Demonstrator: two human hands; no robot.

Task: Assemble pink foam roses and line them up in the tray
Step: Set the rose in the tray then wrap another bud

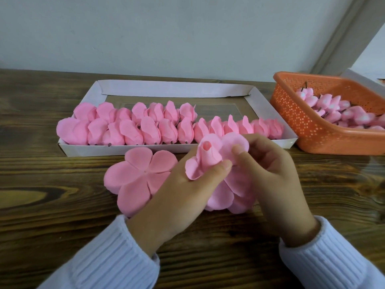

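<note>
Half-built rose (208, 157) held over desk (41, 184), just in front of tray (83, 151). Left hand (183, 192) fingers curled round rolled core at base, likely to stop wrap unrolling. Right hand (275, 176) pinches loose petal (233, 142), thumb and forefinger nearly closed, probably folding it round. Spare petal sheet (137, 176) flat alongside, within reach. Finished roses (145, 130) lined in two rows in tray.

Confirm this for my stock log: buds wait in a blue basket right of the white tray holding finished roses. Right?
Wrong colour: the head view shows the basket is orange, not blue. Otherwise yes: buds wait in it, right of the white tray holding finished roses.
</note>
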